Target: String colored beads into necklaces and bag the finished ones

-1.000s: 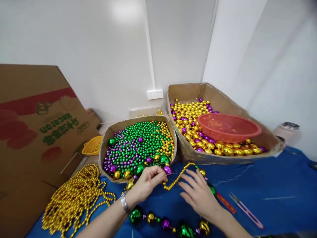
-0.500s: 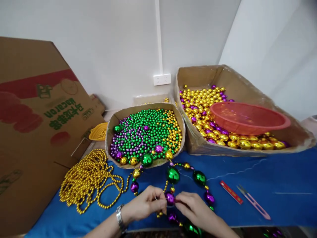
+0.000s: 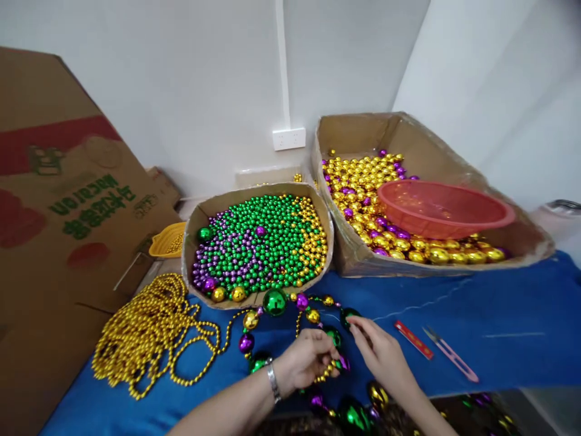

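Observation:
My left hand (image 3: 313, 358) is closed around part of a bead garland, with small gold beads (image 3: 325, 372) looped at its fingers and a purple bead (image 3: 344, 363) beside the fingertips. My right hand (image 3: 377, 346) has its fingers drawn together by a dark green bead (image 3: 348, 315); whatever they pinch is too small to see. Large green, purple and gold beads of the garland (image 3: 275, 301) curve across the blue cloth (image 3: 363, 292). More of its beads (image 3: 353, 414) hang at the front edge.
A carton of small mixed beads (image 3: 189, 225) stands ahead. The larger carton (image 3: 349, 259) at right contains gold and purple beads and a red basket (image 3: 442, 225). Gold bead strands (image 3: 140, 330) lie left by a big cardboard box (image 3: 54, 254). Thread snips (image 3: 454, 357) and a red packet (image 3: 414, 340) lie right.
My left hand has moved right along the garland and turned over with gold beads at its fingers. My right hand has left the purple bead and moved up and right. The view has shifted slightly.

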The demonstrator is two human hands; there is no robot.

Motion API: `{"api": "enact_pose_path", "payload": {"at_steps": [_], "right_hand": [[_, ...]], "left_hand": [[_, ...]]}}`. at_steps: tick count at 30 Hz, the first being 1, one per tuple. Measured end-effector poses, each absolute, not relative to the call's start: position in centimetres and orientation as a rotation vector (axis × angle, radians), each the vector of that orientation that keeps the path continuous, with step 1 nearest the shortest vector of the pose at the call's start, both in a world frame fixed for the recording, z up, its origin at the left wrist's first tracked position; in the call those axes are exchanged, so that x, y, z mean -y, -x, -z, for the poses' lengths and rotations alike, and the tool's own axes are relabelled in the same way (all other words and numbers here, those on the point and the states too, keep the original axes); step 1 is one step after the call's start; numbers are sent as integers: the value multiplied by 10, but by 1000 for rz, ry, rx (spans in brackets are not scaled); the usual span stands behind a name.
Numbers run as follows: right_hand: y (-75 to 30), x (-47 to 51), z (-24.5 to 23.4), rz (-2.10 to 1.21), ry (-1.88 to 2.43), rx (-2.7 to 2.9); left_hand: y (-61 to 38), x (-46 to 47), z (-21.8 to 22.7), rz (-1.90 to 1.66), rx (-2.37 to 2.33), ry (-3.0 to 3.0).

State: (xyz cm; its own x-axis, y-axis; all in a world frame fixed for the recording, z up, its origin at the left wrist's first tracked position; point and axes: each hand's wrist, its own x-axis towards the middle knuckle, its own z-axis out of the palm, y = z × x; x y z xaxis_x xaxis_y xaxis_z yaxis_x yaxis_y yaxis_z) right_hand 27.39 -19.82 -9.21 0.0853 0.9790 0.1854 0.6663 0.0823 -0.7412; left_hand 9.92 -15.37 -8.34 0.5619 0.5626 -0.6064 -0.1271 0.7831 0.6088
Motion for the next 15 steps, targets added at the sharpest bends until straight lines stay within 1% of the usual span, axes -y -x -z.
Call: {"api": "enact_pose_path", "payload": {"at_steps": [5, 8, 10, 12, 15], "right_hand": [[-276, 198, 86, -590, 1658, 1590], [-282, 194, 83, -602, 1675, 1529], [-290, 192, 82, -591, 1702, 1474], [-299, 194, 80, -573, 1727, 1427], [-302, 203, 75, -538, 1745, 1364]], "left_hand": [[-106, 165, 61, -491, -773, -492], [-125, 182, 53, -436, -617, -422], [-135, 185, 52, -419, -592, -380], [-134, 175, 52, -515, -624, -382], [-114, 143, 48, -764, -685, -545]]}}
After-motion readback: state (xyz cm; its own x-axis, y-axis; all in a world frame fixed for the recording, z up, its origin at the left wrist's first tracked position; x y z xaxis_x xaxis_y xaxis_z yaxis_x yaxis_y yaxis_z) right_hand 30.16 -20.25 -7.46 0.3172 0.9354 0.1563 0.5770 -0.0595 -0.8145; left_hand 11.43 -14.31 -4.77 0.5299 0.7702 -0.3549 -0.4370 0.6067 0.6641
